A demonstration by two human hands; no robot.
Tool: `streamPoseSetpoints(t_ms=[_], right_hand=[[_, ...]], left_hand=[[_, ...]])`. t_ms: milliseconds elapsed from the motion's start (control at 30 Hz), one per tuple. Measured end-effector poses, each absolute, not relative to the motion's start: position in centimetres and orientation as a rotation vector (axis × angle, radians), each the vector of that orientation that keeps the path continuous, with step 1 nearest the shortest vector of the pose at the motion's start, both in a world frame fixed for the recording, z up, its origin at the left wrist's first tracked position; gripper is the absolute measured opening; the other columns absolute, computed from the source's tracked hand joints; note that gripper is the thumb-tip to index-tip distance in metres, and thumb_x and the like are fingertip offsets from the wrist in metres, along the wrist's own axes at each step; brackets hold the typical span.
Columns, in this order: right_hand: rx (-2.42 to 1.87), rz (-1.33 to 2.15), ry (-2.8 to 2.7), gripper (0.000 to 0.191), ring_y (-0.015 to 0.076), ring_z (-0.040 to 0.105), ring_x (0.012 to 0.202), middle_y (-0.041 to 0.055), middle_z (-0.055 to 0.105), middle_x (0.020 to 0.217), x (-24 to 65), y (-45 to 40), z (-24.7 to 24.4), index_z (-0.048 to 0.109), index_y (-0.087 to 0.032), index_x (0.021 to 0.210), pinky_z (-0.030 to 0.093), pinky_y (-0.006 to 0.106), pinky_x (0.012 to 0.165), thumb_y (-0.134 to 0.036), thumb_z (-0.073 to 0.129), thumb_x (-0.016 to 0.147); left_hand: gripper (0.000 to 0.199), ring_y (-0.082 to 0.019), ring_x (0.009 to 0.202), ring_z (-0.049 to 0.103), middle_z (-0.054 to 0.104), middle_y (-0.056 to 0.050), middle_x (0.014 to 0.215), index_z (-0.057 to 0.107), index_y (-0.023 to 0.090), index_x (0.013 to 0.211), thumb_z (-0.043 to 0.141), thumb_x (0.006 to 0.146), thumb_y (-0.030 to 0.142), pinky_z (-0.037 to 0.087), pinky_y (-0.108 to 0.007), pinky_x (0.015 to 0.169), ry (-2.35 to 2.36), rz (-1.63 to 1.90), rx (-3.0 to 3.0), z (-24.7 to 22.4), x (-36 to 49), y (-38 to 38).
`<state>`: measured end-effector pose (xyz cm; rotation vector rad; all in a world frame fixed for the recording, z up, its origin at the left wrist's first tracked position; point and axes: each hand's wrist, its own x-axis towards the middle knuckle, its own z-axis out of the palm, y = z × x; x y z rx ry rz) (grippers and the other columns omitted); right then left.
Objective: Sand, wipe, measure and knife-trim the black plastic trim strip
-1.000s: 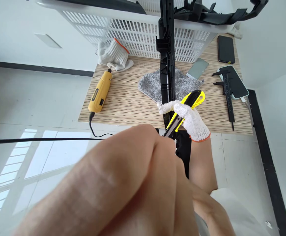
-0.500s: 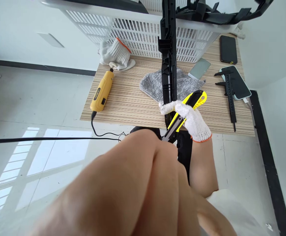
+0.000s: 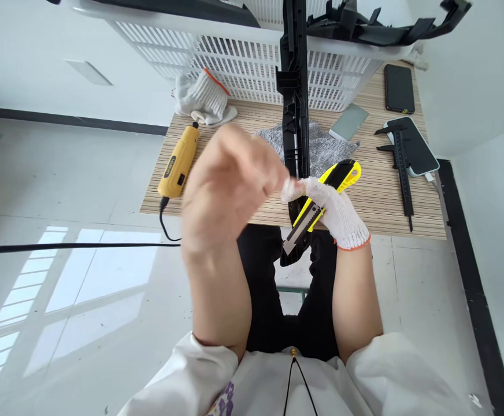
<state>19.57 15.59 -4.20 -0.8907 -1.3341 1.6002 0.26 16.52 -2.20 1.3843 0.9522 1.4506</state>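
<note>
My right hand (image 3: 338, 211), in a white knitted glove with an orange cuff, is closed around a yellow and black utility knife (image 3: 343, 173). Its wide blade points down to the left. Under that hand runs a long black plastic part (image 3: 295, 115), from the basket rim to past the table's near edge. My left hand (image 3: 234, 185) is bare and smeared by motion, its fingers bent toward the gloved fingertips; whether they touch or pinch the glove is unclear. A grey cloth (image 3: 328, 150) lies beneath the black part.
A white slatted basket (image 3: 238, 69) holding black parts stands at the back. On the table (image 3: 252, 216) are a yellow rotary tool (image 3: 179, 162) with a cord, spare gloves (image 3: 204, 98), a grey-green flat block (image 3: 349, 121), a caliper (image 3: 401, 173) and two phones (image 3: 399, 86).
My left arm has swung away from close before the camera, and the left hand is now over the table beside the right glove. The right hand keeps the knife in nearly the same place.
</note>
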Motion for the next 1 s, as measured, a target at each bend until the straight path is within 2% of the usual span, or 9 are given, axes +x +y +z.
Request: streamPoseSetpoints(t_ms=[67, 167, 233, 333, 567, 767, 833, 900, 1000], right_hand=[[-1.031, 1.573, -1.318, 0.025, 0.0223, 0.066, 0.106, 0.0045, 0.074, 0.097, 19.6, 15.6, -4.3, 0.074, -0.022, 0.086, 0.046, 0.037, 0.107, -0.038, 0.055, 0.092], [-1.108, 1.537, -1.318, 0.024, 0.0222, 0.065, 0.094, 0.005, 0.07, 0.092, 19.7, 15.6, -4.5, 0.069, -0.022, 0.084, 0.05, 0.039, 0.097, -0.042, 0.055, 0.089], [-1.073, 1.533, -1.366, 0.022, 0.0205, 0.063, 0.089, 0.003, 0.067, 0.087, 19.7, 15.7, -4.7, 0.066, -0.024, 0.081, 0.052, 0.037, 0.09, -0.041, 0.055, 0.088], [-0.994, 1.538, -1.494, 0.019, 0.0193, 0.061, 0.086, 0.0012, 0.064, 0.083, 19.7, 15.7, -4.6, 0.064, -0.024, 0.078, 0.052, 0.036, 0.088, -0.038, 0.056, 0.087], [-0.998, 1.54, -1.597, 0.024, 0.0202, 0.062, 0.085, 0.0003, 0.063, 0.076, 19.8, 15.5, -4.8, 0.064, -0.023, 0.076, 0.051, 0.038, 0.09, -0.044, 0.062, 0.087], [-0.935, 1.527, -1.469, 0.033, 0.0226, 0.065, 0.099, 0.0042, 0.069, 0.102, 20.3, 15.5, -4.9, 0.073, -0.023, 0.088, 0.052, 0.039, 0.094, -0.05, 0.053, 0.093], [-1.017, 1.413, -1.321, 0.045, 0.0243, 0.065, 0.098, 0.0068, 0.07, 0.103, 20.8, 15.5, -4.9, 0.073, -0.023, 0.09, 0.055, 0.038, 0.086, -0.059, 0.047, 0.094], [-1.099, 1.243, -1.135, 0.055, 0.0232, 0.065, 0.08, 0.0074, 0.069, 0.085, 21.4, 15.6, -4.8, 0.071, -0.024, 0.087, 0.055, 0.036, 0.068, -0.069, 0.04, 0.093], [-1.139, 1.068, -0.949, 0.042, 0.0153, 0.053, 0.053, 0.0013, 0.059, 0.069, 22.2, 15.5, -4.4, 0.068, -0.027, 0.085, 0.042, 0.031, 0.049, -0.064, 0.047, 0.093]], left_hand=[[0.02, -0.022, 0.113, 0.06, 0.059, -0.002, 0.115, 0.061, 0.034, 0.103, 0.071, 0.086, 0.04, 0.053, -0.041, 0.102, 0.986, 1.405, 1.415, -2.8, 1.4, 17.1], [0.044, -0.021, 0.11, 0.064, 0.058, -0.004, 0.125, 0.056, 0.033, 0.119, 0.078, 0.081, 0.034, 0.057, -0.037, 0.091, 1.06, 1.264, 1.387, -4.4, 2.8, 17.9], [0.053, -0.022, 0.097, 0.069, 0.065, -0.005, 0.114, 0.055, 0.031, 0.123, 0.081, 0.077, 0.035, 0.06, -0.035, 0.079, 1.065, 1.161, 1.333, -5.1, 3.3, 18.3], [0.051, -0.022, 0.083, 0.072, 0.07, -0.002, 0.088, 0.058, 0.028, 0.118, 0.084, 0.074, 0.034, 0.059, -0.032, 0.069, 1.087, 1.122, 1.273, -5.1, 3.4, 18.5], [0.041, -0.023, 0.077, 0.071, 0.066, -0.001, 0.072, 0.06, 0.024, 0.115, 0.076, 0.082, 0.043, 0.058, -0.033, 0.066, 1.237, 1.278, 1.282, -5.4, 4.1, 18.6], [0.036, -0.018, 0.07, 0.067, 0.054, 0.001, 0.06, 0.066, 0.022, 0.101, 0.07, 0.085, 0.055, 0.055, -0.028, 0.062, 1.337, 1.369, 1.262, -5.7, 4.7, 18.9], [0.037, -0.018, 0.069, 0.067, 0.055, 0.001, 0.061, 0.066, 0.023, 0.096, 0.068, 0.085, 0.058, 0.054, -0.026, 0.059, 1.34, 1.366, 1.234, -5.6, 4.6, 18.8], [0.039, -0.018, 0.071, 0.068, 0.058, 0.0, 0.064, 0.066, 0.022, 0.095, 0.068, 0.085, 0.06, 0.054, -0.026, 0.057, 1.315, 1.342, 1.197, -5.3, 4.4, 18.7], [0.039, -0.019, 0.074, 0.07, 0.064, -0.002, 0.07, 0.067, 0.022, 0.097, 0.067, 0.086, 0.059, 0.055, -0.026, 0.057, 1.263, 1.292, 1.147, -4.9, 4.2, 18.6]])
